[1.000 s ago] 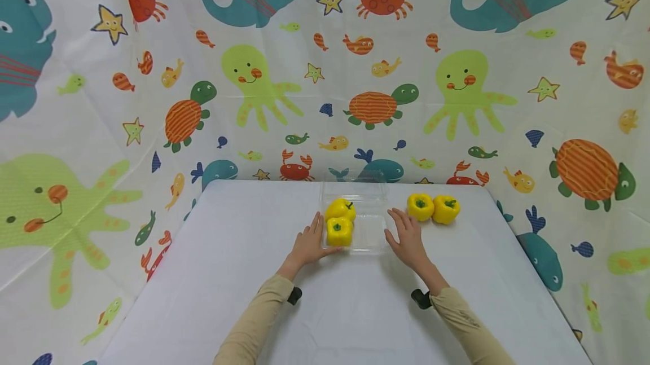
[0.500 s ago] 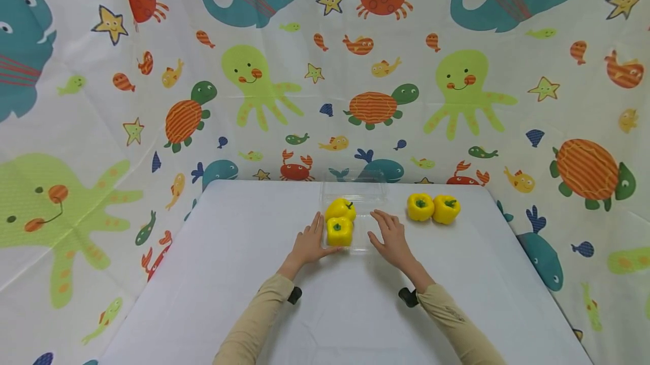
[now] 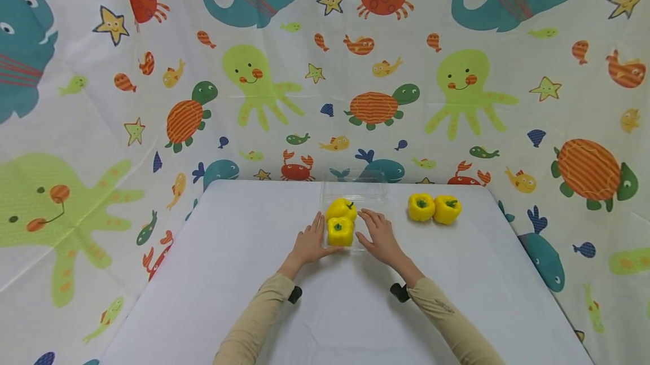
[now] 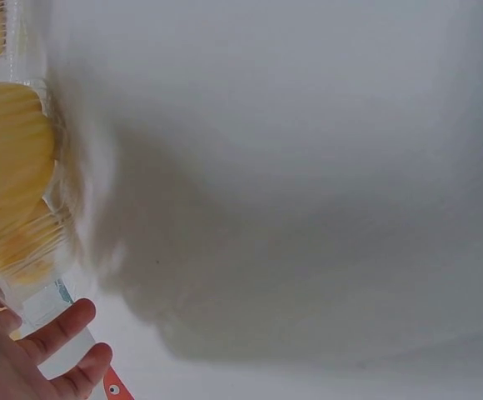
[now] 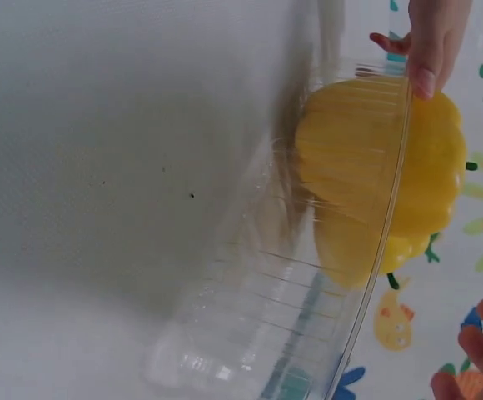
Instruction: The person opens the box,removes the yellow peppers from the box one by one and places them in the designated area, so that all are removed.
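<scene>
Two yellow bell peppers, one in front [image 3: 340, 232] and one behind [image 3: 342, 208], sit in the left part of a clear plastic container [image 3: 358, 247]. My left hand [image 3: 308, 243] rests along the container's left side, fingers extended. Its thumb [image 5: 425, 77] lies at the front rim in the right wrist view. Over the container's right part is my right hand [image 3: 380, 238], fingers spread and slightly bent, holding nothing. It is just right of the peppers; contact with them cannot be made out. The left wrist view shows the peppers [image 4: 12, 158] through the clear wall.
Two more yellow bell peppers, a left one [image 3: 421, 207] and a right one [image 3: 447, 210], stand side by side on the white table [image 3: 244, 229], right of the container. The transparent lid [image 3: 354, 189] is raised behind it. A sea-animal printed curtain [image 3: 325, 66] encloses the table.
My right hand has moved left, from the container's right edge toward the two peppers inside. The left hand and all the peppers have stayed in place.
</scene>
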`<state>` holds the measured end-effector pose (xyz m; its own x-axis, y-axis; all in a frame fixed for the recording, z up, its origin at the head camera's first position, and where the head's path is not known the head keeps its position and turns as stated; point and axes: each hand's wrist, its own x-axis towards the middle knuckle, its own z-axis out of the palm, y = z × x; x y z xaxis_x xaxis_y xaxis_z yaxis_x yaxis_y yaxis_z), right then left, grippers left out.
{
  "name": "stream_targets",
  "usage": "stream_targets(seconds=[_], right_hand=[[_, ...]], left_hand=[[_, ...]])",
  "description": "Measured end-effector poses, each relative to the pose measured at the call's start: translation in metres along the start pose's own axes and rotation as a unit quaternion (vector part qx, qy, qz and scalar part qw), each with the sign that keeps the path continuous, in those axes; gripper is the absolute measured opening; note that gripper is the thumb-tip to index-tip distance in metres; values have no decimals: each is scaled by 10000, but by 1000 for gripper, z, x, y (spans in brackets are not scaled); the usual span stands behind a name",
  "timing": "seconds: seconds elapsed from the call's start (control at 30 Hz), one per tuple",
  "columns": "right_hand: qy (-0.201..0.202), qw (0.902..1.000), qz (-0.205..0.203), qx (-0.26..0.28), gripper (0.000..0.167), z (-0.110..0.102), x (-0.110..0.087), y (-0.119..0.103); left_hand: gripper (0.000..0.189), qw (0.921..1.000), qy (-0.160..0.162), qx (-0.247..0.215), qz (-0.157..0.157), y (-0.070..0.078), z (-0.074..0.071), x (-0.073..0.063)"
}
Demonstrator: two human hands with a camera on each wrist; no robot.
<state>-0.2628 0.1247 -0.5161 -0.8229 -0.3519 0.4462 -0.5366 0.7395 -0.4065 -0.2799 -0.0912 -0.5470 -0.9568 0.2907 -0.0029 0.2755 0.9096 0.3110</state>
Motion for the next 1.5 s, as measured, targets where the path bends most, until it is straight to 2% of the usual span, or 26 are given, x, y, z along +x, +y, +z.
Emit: stream_targets(seconds=[0.5, 0.83, 1.2, 1.5], right_hand=[[-364, 9991, -190, -135, 57, 9, 12, -10], [-773, 9964, -60, -349, 64, 17, 18, -15], [-763, 9957, -14, -534, 67, 26, 22, -18], [-816, 9947, -179, -601, 69, 29, 24, -19]], left_hand=[[106, 10000, -48, 31, 8, -1, -1, 0], [106, 9999, 82, 113, 98, -2, 0, 0], [105, 9998, 71, 183, 76, -1, 1, 0], [104, 9998, 38, 189, 94, -1, 0, 0]])
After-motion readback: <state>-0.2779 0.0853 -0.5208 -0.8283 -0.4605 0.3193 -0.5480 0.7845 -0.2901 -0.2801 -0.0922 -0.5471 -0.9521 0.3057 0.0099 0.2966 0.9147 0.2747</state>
